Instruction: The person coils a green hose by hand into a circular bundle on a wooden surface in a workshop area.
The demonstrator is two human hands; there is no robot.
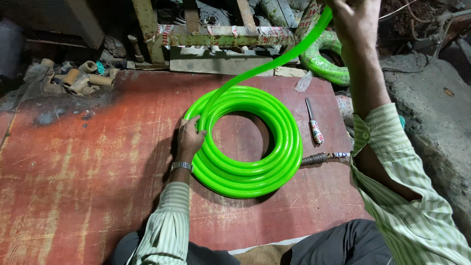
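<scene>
A bright green hose coil [255, 162] lies flat on a worn red board [88, 162]. My left hand [189, 138] presses on the coil's left side, fingers curled over the tubes. A loose length of the same hose [274, 61] rises from the coil up to the top of the view. My right hand [353, 19] is raised there and grips that length. A second green coil [321, 61], wrapped in clear plastic, lies behind the board at the upper right.
A knife with a patterned handle [314, 122] lies right of the coil. A metal hose fitting [319, 158] sits near my right elbow. Short tube pieces [78, 78] are piled at the back left. A green metal frame [216, 37] stands behind the board.
</scene>
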